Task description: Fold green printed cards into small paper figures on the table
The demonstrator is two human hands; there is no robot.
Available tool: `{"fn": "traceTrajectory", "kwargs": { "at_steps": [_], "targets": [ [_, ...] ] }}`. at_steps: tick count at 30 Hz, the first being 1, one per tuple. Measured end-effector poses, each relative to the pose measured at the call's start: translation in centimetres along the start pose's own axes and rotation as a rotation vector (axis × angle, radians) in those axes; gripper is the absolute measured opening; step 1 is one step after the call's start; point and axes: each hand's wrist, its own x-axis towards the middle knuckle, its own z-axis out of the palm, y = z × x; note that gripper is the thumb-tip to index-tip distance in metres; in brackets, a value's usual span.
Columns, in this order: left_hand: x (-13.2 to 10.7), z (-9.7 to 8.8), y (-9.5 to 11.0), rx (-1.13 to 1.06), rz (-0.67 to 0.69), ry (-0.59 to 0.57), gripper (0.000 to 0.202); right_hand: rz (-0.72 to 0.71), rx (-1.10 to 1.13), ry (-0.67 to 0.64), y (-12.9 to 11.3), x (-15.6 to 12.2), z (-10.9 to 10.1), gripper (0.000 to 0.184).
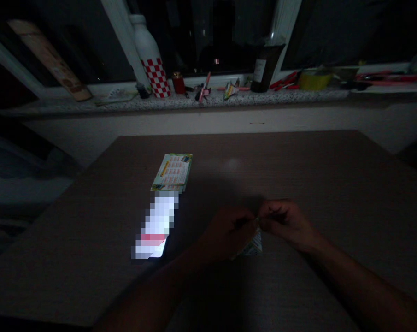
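Over the right half of the dim table (291,161), a small folded printed paper (255,244) comes to a point at the top and widens below. My left hand (231,230) is closed on its upper left side and hides part of it. From the right, my right hand (287,223) pinches the paper's tip, fingertips meeting those of the left. Left of my hands lies a lit phone (156,226), its screen blurred out. Just beyond the phone is a stack of printed calendar cards (173,171).
Behind the table runs a granite windowsill (125,105). On it stand a red-and-white checked bottle (155,69), a small red jar (178,84), a folded paper piece (231,90), a dark labelled container (263,69), a yellow tape roll (314,80) and a tall tube (52,62).
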Motion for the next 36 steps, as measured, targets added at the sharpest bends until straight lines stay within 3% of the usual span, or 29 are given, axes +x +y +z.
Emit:
{"fn": "traceTrajectory", "kwargs": {
  "at_steps": [4, 8, 14, 21, 25, 29, 36],
  "targets": [
    [-0.15, 0.1, -0.16, -0.211, -0.112, -0.029, 0.025, 0.0, 0.015, -0.043, -0.04, -0.01, -0.14, 0.009],
    [-0.1, 0.17, -0.34, -0.273, -0.147, -0.064, 0.023, 0.006, 0.003, -0.063, 0.09, -0.04, -0.11, 0.009],
    [-0.01, 0.26, -0.42, -0.189, -0.151, -0.089, 0.022, -0.1, -0.13, -0.013, 0.23, -0.22, -0.02, 0.011],
    [-0.03, 0.47, -0.16, -0.073, -0.019, -0.089, 0.021, -0.269, -0.273, 0.078, 0.05, -0.32, 0.33, 0.017],
    [-0.06, 0.42, -0.07, -0.002, 0.053, -0.044, 0.022, -0.247, -0.23, 0.103, 0.18, -0.29, 0.48, 0.014],
    [-0.01, 0.26, -0.16, 0.0, 0.021, -0.018, 0.028, -0.191, -0.175, 0.061, 0.41, -0.22, 0.45, 0.014],
    [0.12, 0.23, -0.66, 0.007, 0.011, -0.077, 0.026, -0.163, -0.169, 0.002, 0.54, -0.13, 0.34, 0.021]
  ]
}}
